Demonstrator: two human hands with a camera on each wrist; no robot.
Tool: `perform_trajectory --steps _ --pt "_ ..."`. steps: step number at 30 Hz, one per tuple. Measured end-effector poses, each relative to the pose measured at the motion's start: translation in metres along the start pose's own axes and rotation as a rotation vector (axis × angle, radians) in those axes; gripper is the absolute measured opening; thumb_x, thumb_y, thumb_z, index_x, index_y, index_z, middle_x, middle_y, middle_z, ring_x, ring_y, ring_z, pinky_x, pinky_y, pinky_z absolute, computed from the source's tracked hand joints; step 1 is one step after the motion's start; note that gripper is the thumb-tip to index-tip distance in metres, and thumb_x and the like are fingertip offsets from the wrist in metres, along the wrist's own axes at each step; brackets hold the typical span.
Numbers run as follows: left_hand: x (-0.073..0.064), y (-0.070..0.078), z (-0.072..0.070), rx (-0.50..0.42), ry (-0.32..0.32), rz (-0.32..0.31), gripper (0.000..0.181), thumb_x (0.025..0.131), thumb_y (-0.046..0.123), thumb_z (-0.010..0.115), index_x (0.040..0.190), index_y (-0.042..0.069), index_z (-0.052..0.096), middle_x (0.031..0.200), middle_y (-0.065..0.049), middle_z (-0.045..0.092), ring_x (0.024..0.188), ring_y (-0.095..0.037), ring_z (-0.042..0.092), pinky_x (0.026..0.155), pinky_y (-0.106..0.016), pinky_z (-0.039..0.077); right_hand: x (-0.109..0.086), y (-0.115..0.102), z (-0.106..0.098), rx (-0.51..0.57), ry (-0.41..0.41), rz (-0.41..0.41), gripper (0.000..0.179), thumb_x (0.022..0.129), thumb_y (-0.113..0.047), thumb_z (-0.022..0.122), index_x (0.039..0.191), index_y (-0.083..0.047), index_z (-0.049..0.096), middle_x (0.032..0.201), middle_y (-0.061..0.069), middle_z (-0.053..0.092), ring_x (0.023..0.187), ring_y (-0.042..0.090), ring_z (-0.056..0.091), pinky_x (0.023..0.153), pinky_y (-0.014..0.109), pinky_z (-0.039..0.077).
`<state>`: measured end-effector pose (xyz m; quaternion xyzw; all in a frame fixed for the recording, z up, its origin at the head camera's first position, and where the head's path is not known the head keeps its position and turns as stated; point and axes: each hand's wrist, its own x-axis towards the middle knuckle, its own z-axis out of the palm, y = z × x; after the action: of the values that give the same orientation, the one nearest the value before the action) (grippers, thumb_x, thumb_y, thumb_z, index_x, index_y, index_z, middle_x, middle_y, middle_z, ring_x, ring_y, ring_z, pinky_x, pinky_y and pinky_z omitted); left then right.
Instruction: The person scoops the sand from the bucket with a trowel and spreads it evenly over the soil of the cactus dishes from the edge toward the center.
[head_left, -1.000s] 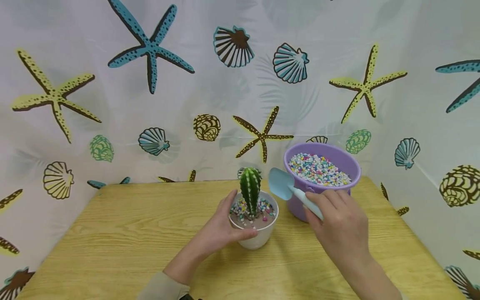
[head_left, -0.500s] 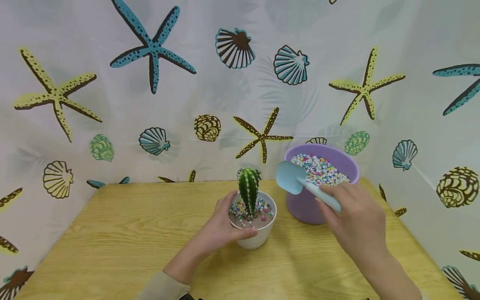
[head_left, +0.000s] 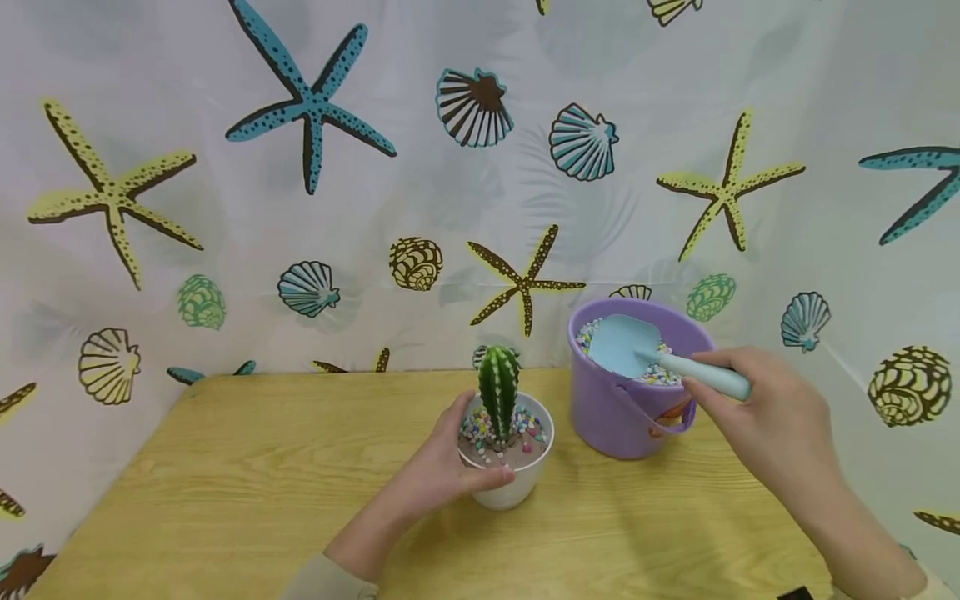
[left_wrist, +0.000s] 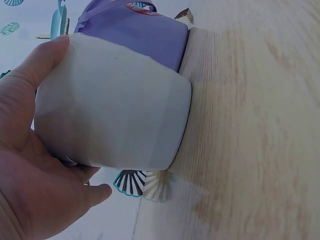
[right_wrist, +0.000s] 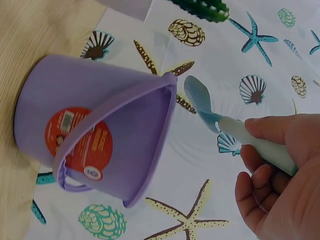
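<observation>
My left hand [head_left: 438, 462] holds a white flowerpot [head_left: 504, 493] by its side, thumb along the front near the rim and fingers around the far left. A ribbed green cactus [head_left: 498, 392] stands upright in the pot, with brown soil and scattered coloured pebbles [head_left: 528, 423] about its base. My right hand [head_left: 780, 417] grips the handle of a light blue toy shovel [head_left: 622, 343]. In the right wrist view, the shovel blade [right_wrist: 197, 97] is above the rim of a purple bucket [right_wrist: 125, 90]. White and multicoloured pebbles [head_left: 663, 375] fill the bucket.
The bucket's purple handle [head_left: 648, 417] hangs down at its front, by an orange-red sticker [right_wrist: 80, 140]. Pot and bucket stand on a wooden table [head_left: 262, 467]. A white cloth [head_left: 225, 208] with starfish and shells rises behind the table.
My right hand has moved right with the shovel, bringing the blade from between pot and bucket to over the bucket's opening. My left hand keeps its hold on the pot.
</observation>
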<state>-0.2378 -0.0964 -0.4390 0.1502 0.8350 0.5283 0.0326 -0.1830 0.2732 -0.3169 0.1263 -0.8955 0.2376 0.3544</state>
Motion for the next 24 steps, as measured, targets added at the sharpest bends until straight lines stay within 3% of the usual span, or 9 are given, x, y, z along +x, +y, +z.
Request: perform_trajectory --steps 7,14,24 --pt "-0.001 -0.001 0.0 0.027 0.008 0.004 0.129 0.079 0.042 0.101 0.176 0.01 0.021 0.173 -0.027 0.03 0.155 -0.05 0.038 0.125 -0.068 0.033 0.015 0.017 -0.017 -0.017 -0.111 0.094 0.029 0.099 -0.027 0.087 0.12 -0.008 0.081 0.107 0.015 0.078 0.076 0.025 0.056 0.056 0.033 0.041" --pt "0.0 -0.002 -0.001 0.032 0.008 0.009 0.13 0.079 0.042 0.102 0.175 0.009 0.021 0.173 -0.028 0.03 0.154 -0.05 0.039 0.125 -0.067 0.034 0.032 0.029 -0.031 -0.06 -0.266 0.218 0.041 0.104 -0.049 0.078 0.122 -0.012 0.079 0.073 0.003 0.065 0.059 0.022 0.053 0.049 0.035 0.038" --pt "0.002 -0.002 0.002 0.005 0.01 0.021 0.129 0.077 0.039 0.103 0.175 0.009 0.023 0.172 -0.028 0.032 0.153 -0.051 0.04 0.125 -0.068 0.033 0.049 0.05 -0.035 -0.091 -0.429 0.255 0.045 0.105 -0.045 0.075 0.123 -0.003 0.078 0.078 0.001 0.064 0.068 0.023 0.05 0.055 0.035 0.037"
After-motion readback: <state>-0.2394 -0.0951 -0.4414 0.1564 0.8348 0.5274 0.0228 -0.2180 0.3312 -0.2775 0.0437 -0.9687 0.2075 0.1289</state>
